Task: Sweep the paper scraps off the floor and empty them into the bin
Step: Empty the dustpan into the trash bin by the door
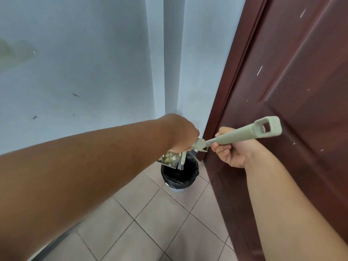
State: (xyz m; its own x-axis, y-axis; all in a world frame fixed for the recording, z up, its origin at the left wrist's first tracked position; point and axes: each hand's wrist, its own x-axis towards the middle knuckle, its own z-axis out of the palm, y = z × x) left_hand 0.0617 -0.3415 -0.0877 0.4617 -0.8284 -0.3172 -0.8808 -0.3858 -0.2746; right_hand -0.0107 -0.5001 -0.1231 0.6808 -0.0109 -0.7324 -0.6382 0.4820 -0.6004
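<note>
Both hands are closed on handles, the left hand [180, 134] around the dustpan [169, 159] loaded with paper scraps [170, 158], the right hand [228, 151] around the broom [244, 133]; the pan should be tipped steeply over the bin [179, 175].

Matt grey-green plastic broom handle [244, 133] at centre right; glossy black plastic liner (crinkled) in the bin [179, 173] below; shiny metal dustpan [168, 161]; glossy red-brown door [293, 91]; smooth floor tiles [160, 223].
</note>
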